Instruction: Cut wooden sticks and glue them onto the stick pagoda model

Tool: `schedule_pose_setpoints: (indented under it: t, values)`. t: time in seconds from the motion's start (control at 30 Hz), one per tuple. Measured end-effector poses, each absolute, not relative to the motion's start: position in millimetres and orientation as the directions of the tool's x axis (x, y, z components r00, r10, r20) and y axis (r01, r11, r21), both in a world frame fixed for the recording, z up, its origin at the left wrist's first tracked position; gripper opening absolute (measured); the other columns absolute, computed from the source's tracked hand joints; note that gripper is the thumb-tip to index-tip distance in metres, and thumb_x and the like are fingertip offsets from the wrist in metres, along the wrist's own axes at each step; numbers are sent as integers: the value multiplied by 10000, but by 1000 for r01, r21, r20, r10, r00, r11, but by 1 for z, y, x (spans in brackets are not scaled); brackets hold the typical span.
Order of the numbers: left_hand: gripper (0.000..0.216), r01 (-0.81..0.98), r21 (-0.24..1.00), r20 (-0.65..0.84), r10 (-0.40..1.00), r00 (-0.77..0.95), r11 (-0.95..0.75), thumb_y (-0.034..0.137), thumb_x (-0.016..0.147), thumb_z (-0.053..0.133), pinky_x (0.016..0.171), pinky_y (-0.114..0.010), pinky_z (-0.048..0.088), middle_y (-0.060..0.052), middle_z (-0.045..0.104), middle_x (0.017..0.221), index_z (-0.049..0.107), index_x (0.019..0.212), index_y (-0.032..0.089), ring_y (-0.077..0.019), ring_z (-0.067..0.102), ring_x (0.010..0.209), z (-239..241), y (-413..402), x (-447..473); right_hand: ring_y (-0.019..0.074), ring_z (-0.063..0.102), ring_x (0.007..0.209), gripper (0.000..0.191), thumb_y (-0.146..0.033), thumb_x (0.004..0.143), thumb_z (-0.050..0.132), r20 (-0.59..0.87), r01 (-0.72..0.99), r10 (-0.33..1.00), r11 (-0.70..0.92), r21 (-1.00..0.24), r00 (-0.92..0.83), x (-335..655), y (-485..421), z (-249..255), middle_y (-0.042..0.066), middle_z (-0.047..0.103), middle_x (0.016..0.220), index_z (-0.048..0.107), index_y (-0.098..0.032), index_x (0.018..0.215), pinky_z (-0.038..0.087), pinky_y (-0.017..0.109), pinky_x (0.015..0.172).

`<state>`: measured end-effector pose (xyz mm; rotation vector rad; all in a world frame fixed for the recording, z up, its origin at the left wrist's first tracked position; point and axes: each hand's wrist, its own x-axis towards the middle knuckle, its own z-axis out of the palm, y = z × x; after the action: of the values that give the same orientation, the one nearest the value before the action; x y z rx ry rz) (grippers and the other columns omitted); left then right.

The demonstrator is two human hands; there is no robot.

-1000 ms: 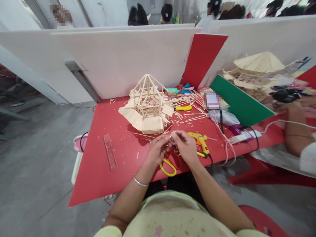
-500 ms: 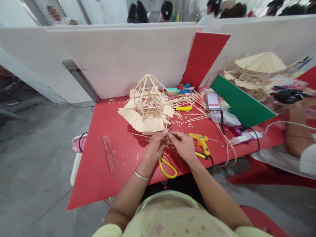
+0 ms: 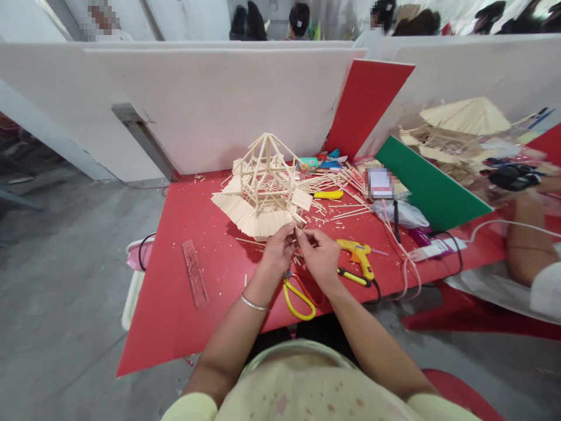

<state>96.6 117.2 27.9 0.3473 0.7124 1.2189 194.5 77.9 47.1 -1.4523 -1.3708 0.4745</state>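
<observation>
A pavilion model of thin wooden sticks (image 3: 272, 223) stands on the red table, its upper roof a bare frame and its lower roof partly covered with sticks. At its near right corner, my left hand (image 3: 280, 248) and my right hand (image 3: 319, 254) meet with fingertips pinched together. Whatever lies between the fingertips is too small to make out. Just below the hands lie scissors (image 3: 300, 316) with yellow and red handles. To the right of my right hand are a yellow glue gun (image 3: 360, 254) and a yellow and black cutter (image 3: 356, 277).
A clear ruler (image 3: 194, 273) lies on the left of the red table (image 3: 158, 327). Loose sticks (image 3: 350, 211), a yellow-handled tool (image 3: 328, 195), a phone (image 3: 380, 182) and cables lie right. A green board (image 3: 432, 187) stands before another stick model (image 3: 467, 117); a person's arm (image 3: 526, 234) is beyond.
Both hands have shifted slightly up, closer to the model's corner, still pinched together. My right hand has drawn a little left, uncovering more of the cutter. The camera view has shifted slightly.
</observation>
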Motion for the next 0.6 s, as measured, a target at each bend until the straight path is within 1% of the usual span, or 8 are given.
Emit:
schedule_pose_setpoints:
  t: [0.1, 0.3, 0.6]
  values:
    - [140, -723, 605, -335, 930, 151, 335, 229, 687, 771, 801, -276, 503, -33, 697, 801, 707, 789, 156, -136, 631, 771, 31, 119, 99, 160, 675, 681, 277, -439, 904, 599, 351, 489, 901, 193, -851, 256, 194, 80, 43, 37, 764, 823, 751, -207, 909, 541, 281, 718]
    - [140, -732, 588, -352, 924, 150, 343, 218, 679, 776, 802, -272, 499, -19, 676, 750, 689, 759, 143, -127, 623, 737, 29, 122, 102, 176, 687, 709, 303, -465, 905, 592, 348, 516, 899, 174, -839, 264, 193, 81, 37, 49, 766, 836, 746, -205, 911, 537, 292, 727]
    - [134, -748, 572, -376, 918, 126, 337, 201, 667, 769, 777, -262, 484, -5, 658, 722, 668, 725, 136, -112, 601, 701, 34, 122, 103, 175, 690, 727, 292, -429, 910, 579, 353, 474, 902, 203, -857, 251, 191, 82, 33, 48, 774, 887, 756, -206, 978, 544, 294, 739]
